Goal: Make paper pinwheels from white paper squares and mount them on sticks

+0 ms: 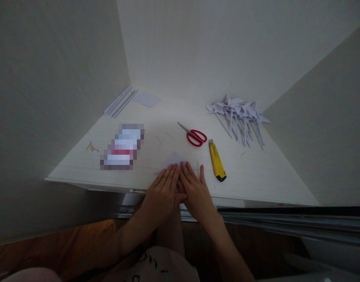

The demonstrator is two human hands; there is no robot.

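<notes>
A sheet of white paper (174, 157), its visible part shaped like a triangle, lies flat at the front edge of the white surface. My left hand (163, 188) presses on it with fingers stretched out and lying flat. Beside it, my right hand (195, 188) rests on the same paper, fingers extended and the little finger spread to the side. The two hands touch or nearly touch near the thumbs, and they hide the paper's lower part. Red-handled scissors (196, 137) lie just beyond the hands. To the right of them is a yellow utility knife (216, 160).
White paper pinwheels on rolled sticks (240, 113) are heaped at the back right. Rolled paper sticks (121, 102) and a paper square (147, 98) lie at the back left. A blurred phone-like device (122, 147) and small yellowish scraps (92, 147) are on the left. Walls enclose the surface.
</notes>
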